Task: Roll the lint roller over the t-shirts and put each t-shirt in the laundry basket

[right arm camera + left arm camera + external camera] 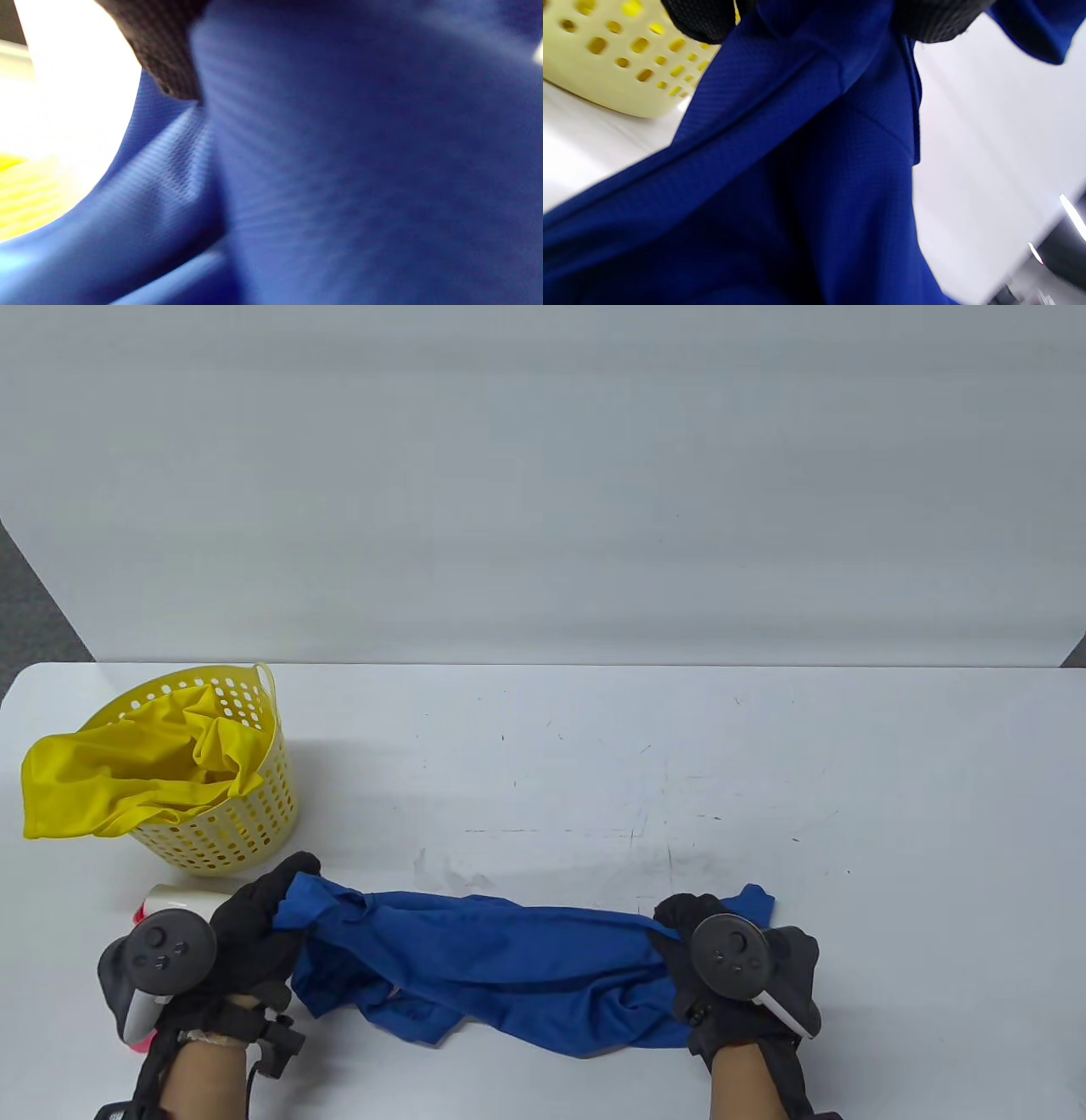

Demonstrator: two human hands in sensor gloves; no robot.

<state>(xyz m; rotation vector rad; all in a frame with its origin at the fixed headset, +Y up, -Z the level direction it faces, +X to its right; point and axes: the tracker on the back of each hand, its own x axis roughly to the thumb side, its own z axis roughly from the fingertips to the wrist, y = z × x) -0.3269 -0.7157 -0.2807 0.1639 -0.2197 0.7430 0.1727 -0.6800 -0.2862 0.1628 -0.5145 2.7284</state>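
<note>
A blue shirt [501, 963] is stretched, bunched lengthwise, between the two hands near the front edge of the table [679, 780]. Its left end is gripped by the left hand [246, 937], fingers curled round the cloth, forearm entering from the bottom edge. Its right end is gripped likewise by the right hand [721, 967], well apart from the left. The roller [174, 899] lies just behind the left hand. A yellow shirt [119, 785] is draped over the rim of the basket [246, 814] at far left.

Left hand [246, 937] and right hand [721, 963] (2 black gloves) low, well apart, fingers [700, 19] curled, gripping.
</note>
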